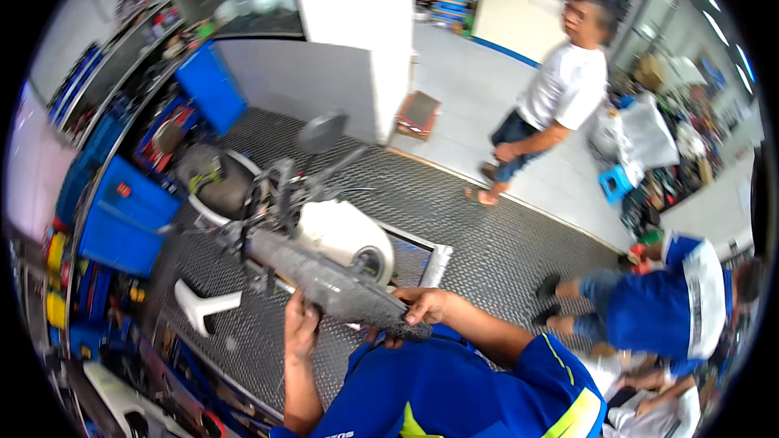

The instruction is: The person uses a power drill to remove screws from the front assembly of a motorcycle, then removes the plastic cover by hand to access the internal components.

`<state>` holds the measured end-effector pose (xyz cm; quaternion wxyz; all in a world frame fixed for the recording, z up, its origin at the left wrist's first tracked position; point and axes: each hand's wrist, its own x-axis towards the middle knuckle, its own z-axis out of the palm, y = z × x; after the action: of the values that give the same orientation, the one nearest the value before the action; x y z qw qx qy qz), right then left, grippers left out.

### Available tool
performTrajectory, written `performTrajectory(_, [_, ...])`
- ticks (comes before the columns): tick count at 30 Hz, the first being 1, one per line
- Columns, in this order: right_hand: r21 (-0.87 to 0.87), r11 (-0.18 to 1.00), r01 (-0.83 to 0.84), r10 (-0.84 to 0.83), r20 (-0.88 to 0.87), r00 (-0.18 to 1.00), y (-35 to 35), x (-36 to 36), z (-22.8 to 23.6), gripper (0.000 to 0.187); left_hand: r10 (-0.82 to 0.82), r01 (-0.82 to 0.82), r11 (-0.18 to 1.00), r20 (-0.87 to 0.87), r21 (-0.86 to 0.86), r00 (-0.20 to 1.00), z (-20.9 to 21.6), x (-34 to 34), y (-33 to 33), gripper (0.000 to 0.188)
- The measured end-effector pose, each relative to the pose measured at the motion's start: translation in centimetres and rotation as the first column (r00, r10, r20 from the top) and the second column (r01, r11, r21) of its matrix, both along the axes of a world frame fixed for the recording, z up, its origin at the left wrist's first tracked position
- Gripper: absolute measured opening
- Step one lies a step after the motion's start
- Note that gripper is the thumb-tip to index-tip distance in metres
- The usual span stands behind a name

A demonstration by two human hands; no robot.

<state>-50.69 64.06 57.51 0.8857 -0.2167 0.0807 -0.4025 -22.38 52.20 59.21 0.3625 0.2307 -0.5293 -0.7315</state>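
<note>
In front of my body is a long black motorcycle seat (333, 276), dusty or worn on top, slanting from the middle of the motorcycle down toward my waist. My left hand (301, 320) is closed at its left edge, with the fingertips against the side. At the near end, my right hand (420, 308) grips the seat, thumb on top and the other fingers partly hidden beneath. Just beyond the seat are the white body panel (345, 231) and the motorcycle's front wheel (215, 178). Whether the seat is still attached to the motorcycle, I cannot tell.
A loose white panel (199, 308) lies on the dark textured mat (479, 259) at the left. Blue bins (130, 211) and loaded shelves line the left wall. One person (560, 89) stands beyond the mat; another in blue (657, 300) bends at the right.
</note>
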Motion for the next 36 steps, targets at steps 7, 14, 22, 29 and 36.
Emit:
performTrajectory(7, [0.055,0.997,0.049,-0.042,-0.12,0.992,3.5,-4.1,-0.9,0.102,-0.114,0.149,0.982,0.264,-0.118,0.958,1.3,-3.7,0.8,0.073])
performTrajectory(14, [-0.069,0.974,0.216,-0.226,-0.181,0.957,5.4,-4.7,-1.5,0.107,-0.167,0.255,0.953,0.423,-0.161,0.89,-0.2,-3.8,-0.4,0.066])
performTrajectory(22, [-0.083,0.936,0.342,-0.334,0.095,0.938,6.9,-3.5,-2.7,0.098,-0.432,0.493,0.856,0.31,-0.154,0.847,-1.0,-5.4,-1.7,0.055])
performTrajectory(29, [-0.032,0.921,0.388,-0.378,0.169,0.91,9.7,-3.1,-5.3,0.095,-0.508,0.573,0.8,0.31,-0.176,0.804,2.2,-9.1,-1.2,0.056])
performTrajectory(36, [-0.271,0.644,0.715,-0.717,-0.539,0.442,12.5,-2.3,-5.1,0.092,-0.632,0.684,0.717,0.29,-0.134,0.719,1.0,-12.1,-0.2,0.048])
